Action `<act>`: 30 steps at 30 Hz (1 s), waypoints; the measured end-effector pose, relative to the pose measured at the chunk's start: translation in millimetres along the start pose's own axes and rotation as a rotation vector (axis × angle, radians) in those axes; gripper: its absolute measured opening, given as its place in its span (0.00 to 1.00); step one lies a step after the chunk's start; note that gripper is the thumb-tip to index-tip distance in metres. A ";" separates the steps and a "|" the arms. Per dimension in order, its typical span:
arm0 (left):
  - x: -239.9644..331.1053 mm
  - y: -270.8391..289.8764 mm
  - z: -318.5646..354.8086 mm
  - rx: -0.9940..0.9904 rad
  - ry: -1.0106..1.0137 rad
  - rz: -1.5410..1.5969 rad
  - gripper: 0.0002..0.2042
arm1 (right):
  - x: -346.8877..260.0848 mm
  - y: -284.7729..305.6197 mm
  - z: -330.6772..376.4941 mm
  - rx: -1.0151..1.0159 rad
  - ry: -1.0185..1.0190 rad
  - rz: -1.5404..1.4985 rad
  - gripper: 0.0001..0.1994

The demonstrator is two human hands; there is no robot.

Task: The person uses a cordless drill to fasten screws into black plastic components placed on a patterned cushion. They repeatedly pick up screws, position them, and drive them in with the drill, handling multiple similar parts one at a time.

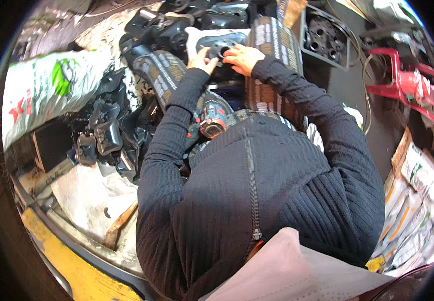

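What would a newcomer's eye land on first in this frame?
The black ribbed zip-up top fills the middle. Above it, the left hand and right hand meet at a glossy black part. A red plastic stool stands out at right, a white sack at left.

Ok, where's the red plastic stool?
Head view, upper right: the red plastic stool is right of the grey crate of black parts and above the white sacks.

Well left of the red stool, I see red print and a green emblem on a white sack; below the stool, a sack bears green marks.
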State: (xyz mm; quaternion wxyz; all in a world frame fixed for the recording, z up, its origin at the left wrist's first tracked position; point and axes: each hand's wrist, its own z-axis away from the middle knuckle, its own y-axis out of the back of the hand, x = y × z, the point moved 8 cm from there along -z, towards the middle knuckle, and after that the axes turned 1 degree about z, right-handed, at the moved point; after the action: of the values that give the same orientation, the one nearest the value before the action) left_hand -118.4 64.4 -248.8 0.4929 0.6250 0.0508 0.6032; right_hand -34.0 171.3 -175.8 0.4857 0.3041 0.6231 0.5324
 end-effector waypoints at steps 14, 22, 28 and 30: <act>7.2 53.1 30.6 0.074 -0.010 0.325 0.22 | 187.2 -165.5 408.6 -0.110 -1.498 -0.369 0.12; 15.8 51.8 42.9 0.106 0.016 0.321 0.21 | 185.8 -243.8 394.7 -0.071 -1.434 -0.307 0.25; 12.7 42.6 39.6 0.082 0.070 0.341 0.22 | 184.4 -244.7 384.0 -0.046 -1.519 -0.342 0.25; 15.1 44.6 40.1 0.112 0.059 0.247 0.21 | 181.7 -243.6 384.9 0.010 -1.533 -0.355 0.25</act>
State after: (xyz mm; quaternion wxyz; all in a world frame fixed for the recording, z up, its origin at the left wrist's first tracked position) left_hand -105.8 29.4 -199.4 0.3775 0.6352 0.0215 0.6734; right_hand 294.9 415.3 -445.6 0.8565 0.4846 0.1557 0.0858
